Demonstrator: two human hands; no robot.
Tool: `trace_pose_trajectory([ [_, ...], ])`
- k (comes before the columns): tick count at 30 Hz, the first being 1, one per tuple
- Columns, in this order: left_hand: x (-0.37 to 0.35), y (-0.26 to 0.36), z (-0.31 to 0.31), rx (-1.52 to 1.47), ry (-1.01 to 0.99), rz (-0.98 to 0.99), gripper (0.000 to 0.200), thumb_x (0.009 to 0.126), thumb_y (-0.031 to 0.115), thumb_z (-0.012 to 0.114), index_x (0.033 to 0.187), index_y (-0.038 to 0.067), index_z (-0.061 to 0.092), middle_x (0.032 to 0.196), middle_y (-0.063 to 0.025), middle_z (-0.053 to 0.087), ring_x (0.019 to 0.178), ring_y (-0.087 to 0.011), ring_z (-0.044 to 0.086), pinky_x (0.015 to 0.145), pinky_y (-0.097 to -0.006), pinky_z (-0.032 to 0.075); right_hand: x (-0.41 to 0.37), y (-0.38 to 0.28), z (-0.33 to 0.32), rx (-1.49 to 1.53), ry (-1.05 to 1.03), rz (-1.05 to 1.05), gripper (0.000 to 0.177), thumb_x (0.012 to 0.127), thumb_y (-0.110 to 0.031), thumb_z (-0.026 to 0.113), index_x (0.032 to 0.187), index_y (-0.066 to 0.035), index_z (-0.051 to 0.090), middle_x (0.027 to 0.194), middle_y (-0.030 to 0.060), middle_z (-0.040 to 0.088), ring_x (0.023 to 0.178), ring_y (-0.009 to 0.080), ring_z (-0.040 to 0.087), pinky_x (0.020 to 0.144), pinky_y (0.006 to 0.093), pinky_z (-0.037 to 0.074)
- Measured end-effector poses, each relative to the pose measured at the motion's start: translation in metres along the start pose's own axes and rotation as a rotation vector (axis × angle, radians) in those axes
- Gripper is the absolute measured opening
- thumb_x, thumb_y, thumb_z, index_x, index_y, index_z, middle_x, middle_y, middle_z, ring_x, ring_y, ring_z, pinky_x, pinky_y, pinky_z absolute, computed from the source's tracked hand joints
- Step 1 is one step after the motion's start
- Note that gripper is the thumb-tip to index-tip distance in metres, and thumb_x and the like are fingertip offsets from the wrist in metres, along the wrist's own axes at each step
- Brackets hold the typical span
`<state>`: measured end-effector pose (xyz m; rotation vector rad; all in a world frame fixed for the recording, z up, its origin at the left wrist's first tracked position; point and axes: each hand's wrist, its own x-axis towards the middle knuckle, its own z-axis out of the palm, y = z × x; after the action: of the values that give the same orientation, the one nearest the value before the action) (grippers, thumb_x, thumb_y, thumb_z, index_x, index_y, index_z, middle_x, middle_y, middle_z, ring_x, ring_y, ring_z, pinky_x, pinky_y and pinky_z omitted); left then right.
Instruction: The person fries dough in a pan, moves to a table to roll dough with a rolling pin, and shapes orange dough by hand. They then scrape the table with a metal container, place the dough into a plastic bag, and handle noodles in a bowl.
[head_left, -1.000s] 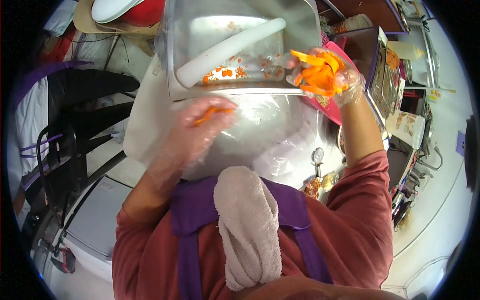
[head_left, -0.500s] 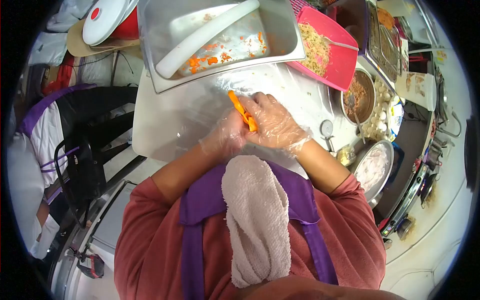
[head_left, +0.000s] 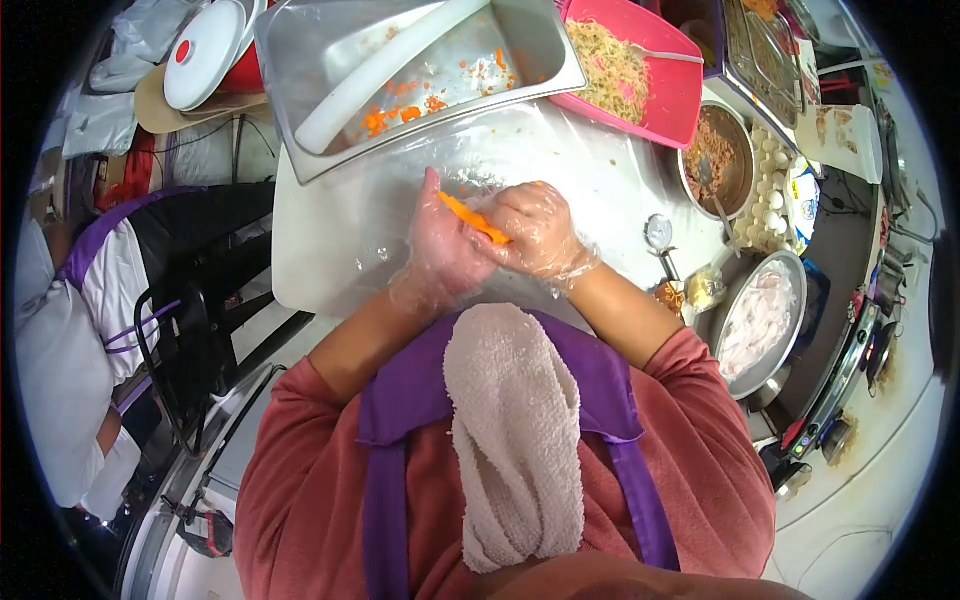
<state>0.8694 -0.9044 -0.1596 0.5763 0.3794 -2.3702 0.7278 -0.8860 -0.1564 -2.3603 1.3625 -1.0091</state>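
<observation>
An orange, soft-looking piece (head_left: 474,217) lies between my two hands, above the plastic-covered white table (head_left: 345,220). My left hand (head_left: 445,240), in a clear plastic glove, is palm up with its thumb stretched out, under and beside the piece. My right hand (head_left: 535,230), gloved the same way, has its fingers curled over the piece's lower end and presses it against the left palm. Part of the left fingers is hidden behind the right hand.
A steel tray (head_left: 440,112) with orange bits and a white bar (head_left: 370,85) stands ahead. To the right are a pink tub (head_left: 675,95) of noodles, a pot (head_left: 742,165), an egg carton (head_left: 765,200) and a bowl (head_left: 790,330). Another person (head_left: 70,370) is at the left.
My left hand has opened out, its thumb now pointing up and away. The right fingers have curled in more, and the orange piece lies flatter. The view has shifted slightly.
</observation>
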Motion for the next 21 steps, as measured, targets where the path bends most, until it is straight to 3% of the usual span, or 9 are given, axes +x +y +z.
trace_pose_trajectory([
  [2, -0.001, -0.002, -0.002, -0.048, 0.051, -0.022, 0.069, 0.086, 0.059, 0.026, 0.123, 0.001, 0.036, 0.121, -0.0139, 0.045, 0.11, -0.0268, 0.046, 0.097, -0.0408, 0.034, 0.001, 0.006, 0.004, 0.059, 0.006, -0.024, 0.02, 0.064, -0.026, 0.069, 0.077, -0.011, 0.063, 0.067, 0.0033, 0.055, 0.056, 0.0215, 0.054, 0.051, 0.0325, 0.041],
  [5, 0.005, -0.003, -0.005, -0.066, 0.087, -0.066, 0.064, 0.087, 0.056, 0.029, 0.125, 0.004, 0.036, 0.124, -0.0116, 0.044, 0.112, -0.0253, 0.044, 0.098, -0.0401, 0.032, 0.013, 0.001, 0.001, 0.256, 0.047, 0.308, 0.017, 0.067, -0.016, 0.068, 0.061, -0.006, 0.055, 0.055, 0.0101, 0.049, 0.048, 0.0237, 0.05, 0.046, 0.0335, 0.042],
  [6, 0.007, -0.005, -0.007, -0.042, 0.083, -0.087, 0.06, 0.088, 0.053, 0.03, 0.124, 0.005, 0.038, 0.123, -0.0098, 0.045, 0.112, -0.0236, 0.045, 0.098, -0.0389, 0.033, 0.013, 0.0, 0.003, 0.256, 0.044, 0.307, 0.017, 0.067, -0.016, 0.068, 0.061, -0.006, 0.055, 0.055, 0.0101, 0.049, 0.048, 0.0237, 0.05, 0.046, 0.0335, 0.042],
  [11, 0.016, -0.021, -0.018, 0.04, 0.0, 0.033, 0.046, 0.091, 0.047, 0.033, 0.114, 0.009, 0.045, 0.113, -0.0049, 0.051, 0.106, -0.0192, 0.048, 0.094, -0.0361, 0.037, 0.003, 0.001, 0.021, 0.558, 0.012, 0.752, 0.02, 0.07, -0.013, 0.066, 0.06, -0.002, 0.053, 0.057, 0.0087, 0.051, 0.05, 0.0132, 0.047, 0.048, 0.0279, 0.041],
  [15, 0.01, -0.02, -0.006, 0.003, 0.159, -0.034, 0.043, 0.091, 0.046, 0.035, 0.11, 0.01, 0.048, 0.109, -0.0043, 0.052, 0.103, -0.0178, 0.05, 0.092, -0.0356, 0.039, -0.001, -0.006, 0.023, 0.62, 0.019, 0.807, 0.023, 0.073, -0.013, 0.065, 0.058, -0.001, 0.053, 0.055, 0.0052, 0.049, 0.05, 0.0103, 0.046, 0.048, 0.0284, 0.041],
  [17, 0.011, -0.014, -0.01, 0.071, 0.12, -0.01, 0.044, 0.091, 0.046, 0.035, 0.112, 0.01, 0.048, 0.11, -0.0046, 0.052, 0.104, -0.0176, 0.05, 0.091, -0.0354, 0.04, -0.006, -0.005, 0.023, 0.794, 0.012, 0.794, 0.01, 0.078, -0.011, 0.06, 0.079, -0.001, 0.058, 0.071, 0.0052, 0.055, 0.065, 0.0087, 0.05, 0.059, 0.0263, 0.044],
  [18, 0.012, -0.012, -0.012, 0.141, 0.082, 0.014, 0.045, 0.091, 0.047, 0.036, 0.113, 0.01, 0.047, 0.111, -0.0048, 0.052, 0.104, -0.0173, 0.05, 0.091, -0.0352, 0.04, -0.006, -0.004, 0.021, 0.792, 0.008, 0.796, 0.01, 0.078, -0.011, 0.06, 0.079, -0.001, 0.058, 0.071, 0.0052, 0.055, 0.065, 0.0087, 0.05, 0.059, 0.0263, 0.044],
  [20, 0.011, -0.011, -0.006, 0.205, 0.073, 0.064, 0.043, 0.091, 0.044, 0.038, 0.115, 0.01, 0.047, 0.112, -0.0054, 0.051, 0.105, -0.0171, 0.049, 0.092, -0.0349, 0.04, 0.009, -0.01, 0.007, 1.177, 0.078, 0.735, 0.035, 0.081, -0.01, 0.054, 0.114, -0.003, 0.047, 0.101, 0.0075, 0.053, 0.087, 0.0112, 0.048, 0.077, 0.0267, 0.042],
  [21, 0.011, -0.01, -0.003, 0.275, 0.063, 0.114, 0.041, 0.091, 0.041, 0.04, 0.117, 0.01, 0.046, 0.113, -0.006, 0.051, 0.106, -0.0168, 0.049, 0.092, -0.0347, 0.04, 0.01, -0.003, -0.002, 1.054, -0.077, 0.76, 0.064, 0.077, -0.003, 0.048, 0.135, -0.006, 0.022, 0.126, 0.0094, 0.038, 0.111, 0.017, 0.04, 0.094, 0.0305, 0.033],
])
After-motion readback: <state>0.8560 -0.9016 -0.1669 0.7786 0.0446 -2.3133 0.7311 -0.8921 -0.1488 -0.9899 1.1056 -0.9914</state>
